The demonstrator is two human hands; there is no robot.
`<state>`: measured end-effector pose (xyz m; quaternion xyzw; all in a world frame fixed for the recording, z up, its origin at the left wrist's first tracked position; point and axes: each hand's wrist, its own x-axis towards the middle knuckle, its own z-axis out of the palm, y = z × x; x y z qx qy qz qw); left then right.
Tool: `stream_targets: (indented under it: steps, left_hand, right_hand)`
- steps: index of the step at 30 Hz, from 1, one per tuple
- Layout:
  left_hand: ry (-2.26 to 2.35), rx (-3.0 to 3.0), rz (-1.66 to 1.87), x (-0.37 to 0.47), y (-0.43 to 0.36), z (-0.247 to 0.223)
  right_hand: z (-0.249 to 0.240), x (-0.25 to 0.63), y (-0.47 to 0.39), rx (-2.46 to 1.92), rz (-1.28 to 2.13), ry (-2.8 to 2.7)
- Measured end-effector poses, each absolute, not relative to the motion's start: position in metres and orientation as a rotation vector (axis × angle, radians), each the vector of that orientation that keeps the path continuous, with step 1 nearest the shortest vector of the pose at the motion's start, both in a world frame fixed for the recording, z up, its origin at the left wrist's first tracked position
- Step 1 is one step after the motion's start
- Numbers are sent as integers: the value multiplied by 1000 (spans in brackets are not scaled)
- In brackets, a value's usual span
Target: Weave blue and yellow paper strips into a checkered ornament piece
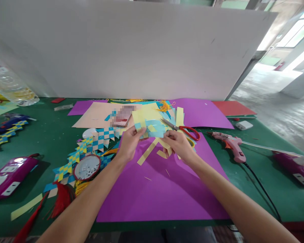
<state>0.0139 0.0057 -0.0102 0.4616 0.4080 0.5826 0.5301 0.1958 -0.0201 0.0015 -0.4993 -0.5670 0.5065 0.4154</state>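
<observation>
Over a purple paper sheet [152,199], my two hands hold a piece of pale yellow and light blue paper strips [155,129] laid across each other. My left hand [128,144] pinches its left edge between thumb and fingers. At the lower right edge, my right hand [179,144] is closed on the same strips, with yellow ends hanging near its fingers. Just beyond my right hand lie scissors [190,132] with red handles. A loose yellow strip [147,152] slants down between the hands. Behind the strips are more yellow and blue papers, and an orange tassel [164,106].
Woven checkered paper fish shapes [101,137], a round dish of small beads [87,167] and a red tassel [62,200] lie left. A pink glue gun [233,147] with its cord is at right. A white board [131,50] stands behind; a plastic bottle [11,86] is far left.
</observation>
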Motion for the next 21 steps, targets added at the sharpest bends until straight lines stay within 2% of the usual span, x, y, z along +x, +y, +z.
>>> stream_targets:
  steps: [13,21]
  left_hand:
    - [1083,1253,1427,10,7,-13]
    - [1070,1250,1363,11,5,-11]
  right_hand:
    - [4,196,-20,-1232,1384,-1305]
    - [0,195,-19,-1260,1199,-1339]
